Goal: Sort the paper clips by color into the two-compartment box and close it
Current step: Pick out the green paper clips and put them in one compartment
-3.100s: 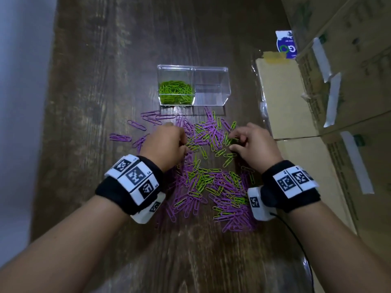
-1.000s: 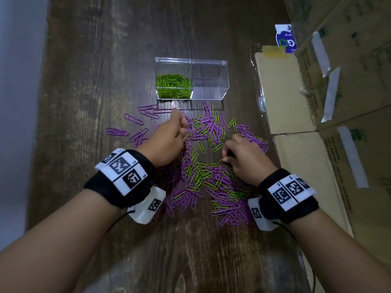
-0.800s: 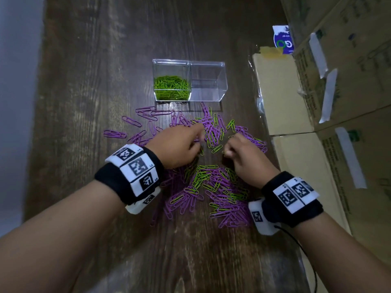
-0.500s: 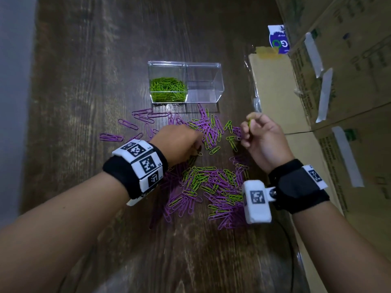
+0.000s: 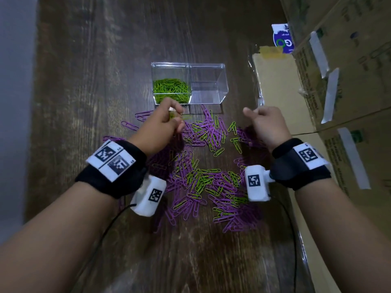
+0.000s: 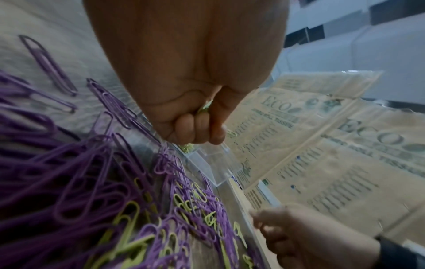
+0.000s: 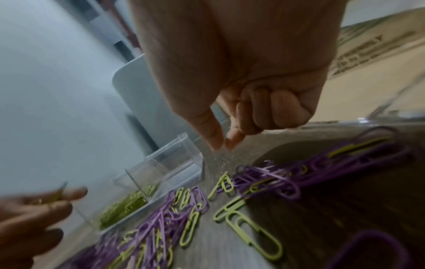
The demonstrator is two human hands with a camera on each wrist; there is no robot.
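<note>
Left fingers (image 5: pixel 172 112) pinching green clips (image 6: pixel 203 109), right fingers (image 7: pixel 285 112) curled empty, one two-compartment box (image 5: pixel 220 81).

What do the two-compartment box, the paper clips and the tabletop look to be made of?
Box: clear, glossy rigid plastic, probably acrylic; the table shows through its walls.
Paper clips: thin bent wire with an even purple or green coating, seemingly plastic.
Tabletop: dark wood grain with a slight sheen; solid wood or laminate cannot be told.

open wood to the left, boxes crowding the right

the dark wooden table (image 5: pixel 88 85) lies bare left of and beyond the clear two-compartment plastic box (image 5: pixel 213 66); stacked brown cardboard cartons (image 5: pixel 349 92) wall the right edge, and mixed purple and green paper clips (image 5: pixel 203 178) cover the near middle.
</note>
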